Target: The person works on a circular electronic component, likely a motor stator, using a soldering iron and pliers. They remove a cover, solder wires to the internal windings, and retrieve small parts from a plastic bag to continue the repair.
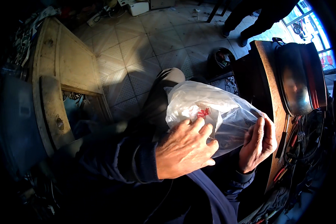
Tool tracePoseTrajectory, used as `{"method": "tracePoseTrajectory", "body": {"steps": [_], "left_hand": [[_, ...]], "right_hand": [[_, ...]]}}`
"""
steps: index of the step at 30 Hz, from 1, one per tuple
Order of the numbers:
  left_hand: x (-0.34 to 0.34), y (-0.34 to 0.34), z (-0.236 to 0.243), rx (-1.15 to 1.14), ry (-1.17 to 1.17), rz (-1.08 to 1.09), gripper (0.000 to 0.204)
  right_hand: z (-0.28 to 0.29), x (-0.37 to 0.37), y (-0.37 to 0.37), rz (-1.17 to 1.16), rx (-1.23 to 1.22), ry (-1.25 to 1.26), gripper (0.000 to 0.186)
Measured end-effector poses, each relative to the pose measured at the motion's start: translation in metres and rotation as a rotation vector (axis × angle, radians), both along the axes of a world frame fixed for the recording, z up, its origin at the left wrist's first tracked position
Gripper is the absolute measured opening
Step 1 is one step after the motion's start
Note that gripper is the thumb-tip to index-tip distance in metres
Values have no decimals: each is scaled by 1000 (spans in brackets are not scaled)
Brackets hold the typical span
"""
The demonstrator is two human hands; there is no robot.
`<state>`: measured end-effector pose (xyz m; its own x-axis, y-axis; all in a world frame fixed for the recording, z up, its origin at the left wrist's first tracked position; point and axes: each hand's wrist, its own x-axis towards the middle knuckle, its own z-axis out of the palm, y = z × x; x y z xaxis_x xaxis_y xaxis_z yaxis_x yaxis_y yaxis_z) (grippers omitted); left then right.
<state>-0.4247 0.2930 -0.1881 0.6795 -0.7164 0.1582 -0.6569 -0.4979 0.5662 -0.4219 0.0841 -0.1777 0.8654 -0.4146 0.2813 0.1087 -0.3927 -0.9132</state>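
A clear plastic bag (231, 130) lies across my lap, with white crumpled plastic (216, 115) bearing a red mark showing in it. My right hand (258, 143) pinches the bag's right edge between thumb and fingers, drawing the film into folds. Over the bag's near left side is my left hand (186, 149), back upward, its fingers bent and closed on the plastic. Its fingertips are partly hidden, so whether they grip the film or the white plastic inside does not show.
To the right, a wooden bench (274, 142) carries a dark rounded metal machine (296, 78) and scattered hand tools (293, 145). A dark bin (222, 59) stands beyond my knees. Wooden cabinetry (78, 67) is at left. Another person's legs (252, 22) stand at the far right.
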Motion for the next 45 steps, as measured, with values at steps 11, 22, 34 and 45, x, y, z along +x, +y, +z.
{"method": "tracePoseTrajectory", "body": {"steps": [11,22,34,45], "left_hand": [[29,3,24,-259,-230,119,33],[36,-15,-22,352,-499,117,26],[82,-2,-104,683,-309,200,46],[49,0,-18,-95,411,-446,14]], "right_hand": [[7,-11,7,161,-119,-27,12],[-1,-11,-1,152,-121,-97,14],[-6,-14,-1,221,-273,-151,12],[-10,-15,-3,209,-310,-122,11]]}}
